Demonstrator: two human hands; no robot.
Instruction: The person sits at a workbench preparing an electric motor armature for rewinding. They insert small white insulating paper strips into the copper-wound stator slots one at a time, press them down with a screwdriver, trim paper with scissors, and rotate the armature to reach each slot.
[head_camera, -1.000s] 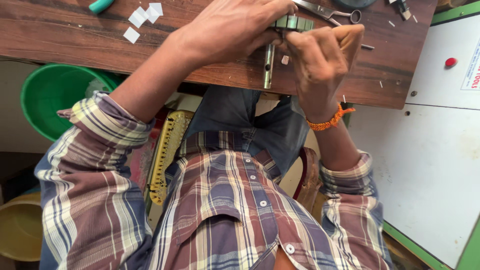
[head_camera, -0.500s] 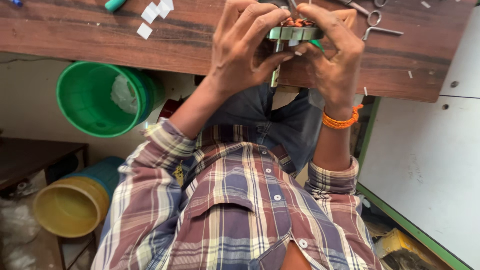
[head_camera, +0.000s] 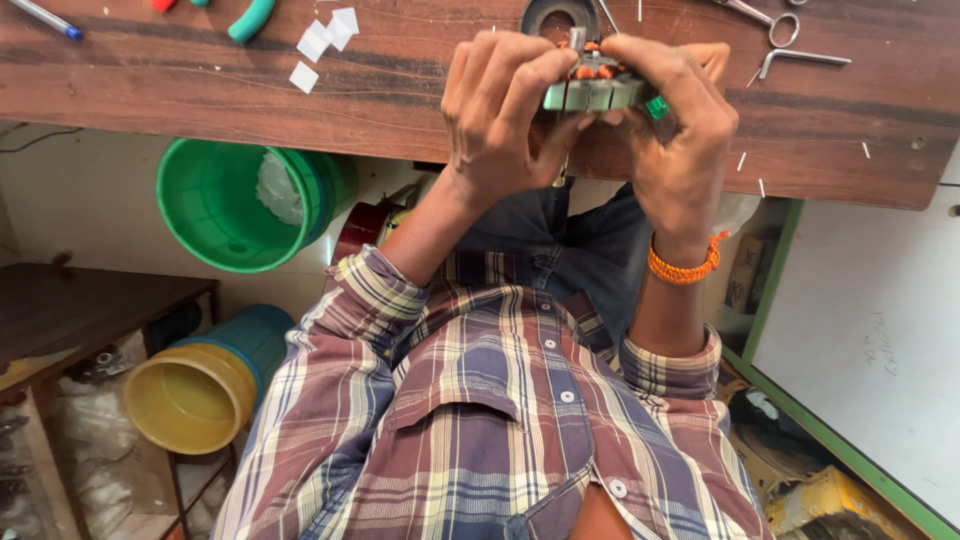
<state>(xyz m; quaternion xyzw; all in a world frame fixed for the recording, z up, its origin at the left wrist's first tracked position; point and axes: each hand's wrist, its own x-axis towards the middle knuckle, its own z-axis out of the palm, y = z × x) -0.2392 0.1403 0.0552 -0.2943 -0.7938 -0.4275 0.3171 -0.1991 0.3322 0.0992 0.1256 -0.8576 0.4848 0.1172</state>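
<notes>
Both my hands hold a small motor stator (head_camera: 597, 92), a grey-green laminated ring with orange copper windings, just above the edge of the wooden table (head_camera: 400, 95). My left hand (head_camera: 495, 120) grips its left side, with the fingers curled over the top. My right hand (head_camera: 680, 125), with an orange thread band on the wrist, wraps around its right side. The fingers hide most of the stator. My checked shirt fills the lower part of the view.
On the table lie scissors (head_camera: 790, 45), white paper bits (head_camera: 322, 40), a green-handled tool (head_camera: 250, 20), a pen (head_camera: 40, 18) and a dark ring (head_camera: 558, 14). Below stand a green bucket (head_camera: 225, 205) and a yellow-and-teal bucket (head_camera: 195, 395). A white cabinet (head_camera: 880, 330) is at right.
The view has shifted, so the table and buckets sit lower and farther right. Both hands keep hold of the stator and have turned it a little between the fingers.
</notes>
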